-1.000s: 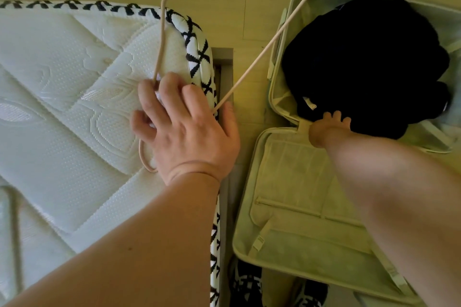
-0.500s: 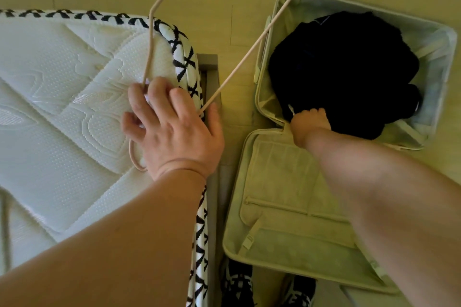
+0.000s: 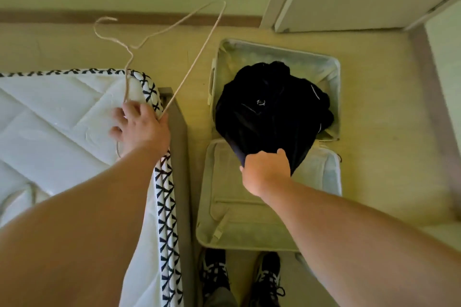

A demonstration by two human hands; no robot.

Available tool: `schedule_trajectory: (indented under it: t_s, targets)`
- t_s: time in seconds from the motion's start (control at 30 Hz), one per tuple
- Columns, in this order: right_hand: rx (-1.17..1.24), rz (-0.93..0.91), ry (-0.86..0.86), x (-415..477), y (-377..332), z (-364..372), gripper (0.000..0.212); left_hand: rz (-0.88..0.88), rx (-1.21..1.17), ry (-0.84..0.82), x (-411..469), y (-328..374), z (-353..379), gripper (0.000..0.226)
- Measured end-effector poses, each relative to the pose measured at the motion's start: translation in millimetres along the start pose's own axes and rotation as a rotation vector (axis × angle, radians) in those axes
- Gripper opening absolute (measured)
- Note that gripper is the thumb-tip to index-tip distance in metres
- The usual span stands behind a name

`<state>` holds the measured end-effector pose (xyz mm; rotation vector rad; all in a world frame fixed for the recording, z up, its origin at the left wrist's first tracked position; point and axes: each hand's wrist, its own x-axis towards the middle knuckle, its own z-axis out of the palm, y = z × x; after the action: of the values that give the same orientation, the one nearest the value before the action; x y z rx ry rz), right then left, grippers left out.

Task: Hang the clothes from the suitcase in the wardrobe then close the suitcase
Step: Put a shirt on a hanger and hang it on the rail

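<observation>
At 4 o'clock the right hand grips black clothes in the suitcase; the left hand grips the hanger. Next, they likely need lifting out.

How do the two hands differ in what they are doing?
The left hand holds a thin pale hanger at the mattress corner; the right hand grips black clothes in the open suitcase. The left hand's load is stiff wire; the right hand's is soft cloth, pulled taut. Both hands are closed round something.

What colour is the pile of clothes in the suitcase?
The clothes are black, head view.
</observation>
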<state>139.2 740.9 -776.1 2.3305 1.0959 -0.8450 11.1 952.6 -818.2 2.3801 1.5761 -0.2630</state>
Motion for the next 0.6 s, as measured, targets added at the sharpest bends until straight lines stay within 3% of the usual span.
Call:
schedule_trajectory:
  t_s: [0.13,0.23,0.4,0.47,0.53,0.6]
  targets:
    - [0.168,0.008,0.122,-71,12,-56,0.035,-0.147,-0.159,-0.132,-42,24,-81,0.062]
    - [0.367,0.134,0.239,-114,32,-106,0.031,-0.18,-0.28,-0.171,-92,48,-124,0.074]
    - [0.79,0.262,0.383,-202,83,-225,0.041,-0.241,-0.456,-0.264,-165,97,-239,0.064]
    - [0.975,0.256,0.498,-251,98,-274,0.035,-0.279,-0.562,-0.289,-186,117,-292,0.077]
    - [1.235,0.263,0.612,-297,107,-316,0.036,-0.262,-0.727,-0.308,-212,139,-349,0.068]
    - [1.594,0.294,0.58,-348,118,-353,0.031,-0.138,-0.908,-0.305,-248,165,-416,0.057]
